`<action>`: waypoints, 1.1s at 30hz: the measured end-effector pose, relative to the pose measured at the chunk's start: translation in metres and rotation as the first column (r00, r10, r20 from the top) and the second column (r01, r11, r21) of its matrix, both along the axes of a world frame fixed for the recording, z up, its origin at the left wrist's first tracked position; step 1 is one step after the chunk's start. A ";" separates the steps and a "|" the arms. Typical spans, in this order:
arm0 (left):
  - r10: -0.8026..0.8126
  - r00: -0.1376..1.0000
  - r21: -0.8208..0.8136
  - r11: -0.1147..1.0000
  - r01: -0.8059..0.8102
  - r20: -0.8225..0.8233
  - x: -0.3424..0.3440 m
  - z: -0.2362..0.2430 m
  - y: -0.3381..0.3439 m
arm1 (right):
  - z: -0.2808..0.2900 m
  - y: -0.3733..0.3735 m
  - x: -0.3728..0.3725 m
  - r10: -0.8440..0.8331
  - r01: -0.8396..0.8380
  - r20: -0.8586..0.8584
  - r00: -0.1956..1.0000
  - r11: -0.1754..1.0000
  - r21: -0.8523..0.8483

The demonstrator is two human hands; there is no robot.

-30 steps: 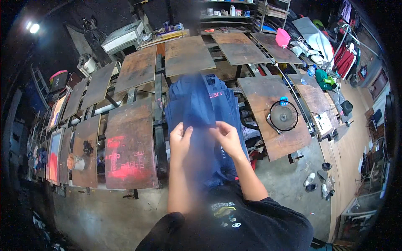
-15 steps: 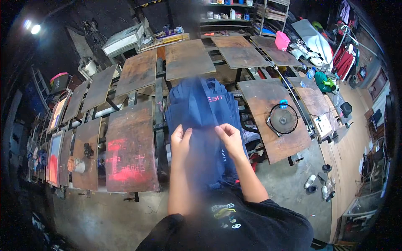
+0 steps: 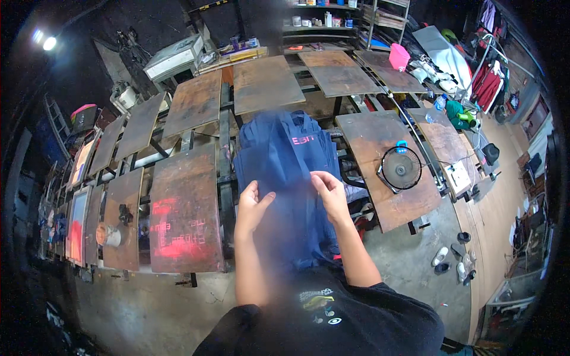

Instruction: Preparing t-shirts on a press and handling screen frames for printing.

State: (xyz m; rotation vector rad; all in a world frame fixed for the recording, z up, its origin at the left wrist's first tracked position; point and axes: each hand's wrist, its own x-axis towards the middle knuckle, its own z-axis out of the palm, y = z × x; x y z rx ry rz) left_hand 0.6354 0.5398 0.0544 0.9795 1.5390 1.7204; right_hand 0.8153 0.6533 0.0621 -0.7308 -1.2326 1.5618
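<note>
roughly fore-and-aft, the navy fabric [image 3: 289, 169]

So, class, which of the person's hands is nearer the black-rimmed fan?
Right. The right hand is to the left of the fan, slightly lower in the picture; the left hand is farther left, beyond the right hand.

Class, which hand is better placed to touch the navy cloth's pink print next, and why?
Probably the right hand: it is nearer, just below and right of the pink print on the navy cloth; the left hand is farther, lower and to the left.
</note>
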 end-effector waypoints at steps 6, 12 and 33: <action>-0.010 0.999 -0.008 1.000 0.010 0.045 0.013 0.016 0.000 | -0.023 0.003 0.002 0.218 -0.223 0.163 0.962 0.975 0.007; -0.027 0.998 -0.088 0.996 0.022 -0.054 0.016 0.016 0.000 | -0.010 -0.007 -0.008 -0.017 -0.012 0.143 0.990 0.980 0.199; 0.194 0.974 -0.008 0.981 -0.196 -0.121 0.013 0.020 -0.002 | -0.007 -0.005 -0.005 -0.093 0.095 -0.018 0.995 0.989 0.117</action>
